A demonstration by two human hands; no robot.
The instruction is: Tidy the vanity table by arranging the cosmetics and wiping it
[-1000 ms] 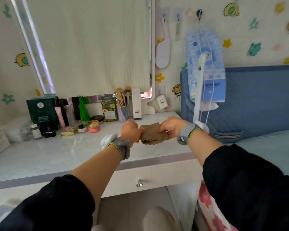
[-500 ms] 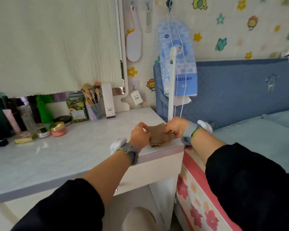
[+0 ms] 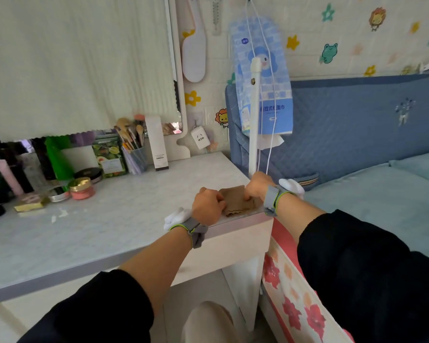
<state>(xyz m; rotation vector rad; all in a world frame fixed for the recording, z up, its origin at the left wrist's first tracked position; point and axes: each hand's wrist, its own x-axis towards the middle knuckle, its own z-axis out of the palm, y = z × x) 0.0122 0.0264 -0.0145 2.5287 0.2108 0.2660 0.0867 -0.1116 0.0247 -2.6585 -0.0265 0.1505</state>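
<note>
Your left hand (image 3: 208, 206) and right hand (image 3: 256, 186) pinch the limp, light cloth's (image 3: 235, 201) ends at the table's (image 3: 109, 219) right corner.

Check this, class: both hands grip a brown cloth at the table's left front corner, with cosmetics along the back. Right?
No: the head view shows the left hand and right hand gripping the brown cloth at the right front corner of the table, with cosmetics along the back.

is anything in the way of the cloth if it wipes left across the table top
Nothing visible along the front: the left hand and right hand hold the cloth at the table's right corner. Back left, the pink jar and gold compact would block it.
</note>
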